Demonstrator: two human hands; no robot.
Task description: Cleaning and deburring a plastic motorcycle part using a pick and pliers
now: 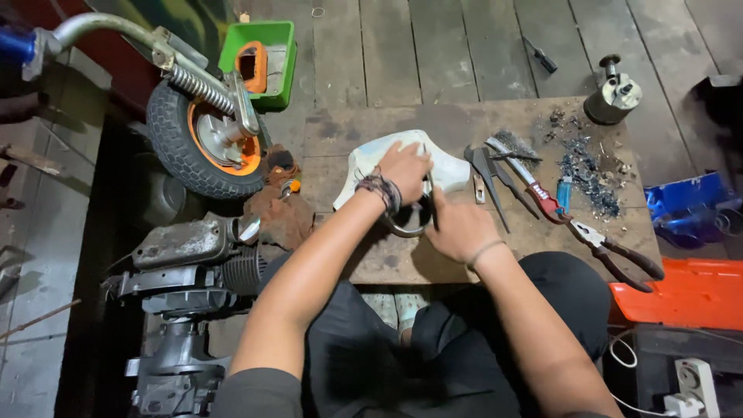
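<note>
Seen from the head camera, a pale plastic body panel point(368, 159) is pinned flat at the centre of a worn wooden work board point(480, 255) by the left hand point(404, 169), its fingers spread and pressing down; the right hand point(458, 226), just below and right of it, is closed around a thin dark tool whose kind cannot be told, its tip touching a dark metal ring point(406, 226) at the panel's lower edge. A slip of that tip is judged possible, since the panel is steadied by hand pressure alone and the left fingers lie close to the working point. Loose pliers point(611, 248), a wire brush point(511, 159) and dark metal filings point(588, 174), right of centre, could be knocked or scattered by a sudden jerk. No readable label is made out; a green bin point(282, 66) holding an orange part is seen at upper centre-left, an orange panel point(689, 294) and a blue panel point(685, 203) at the right edge, a small wheel point(197, 139) at upper left.
</note>
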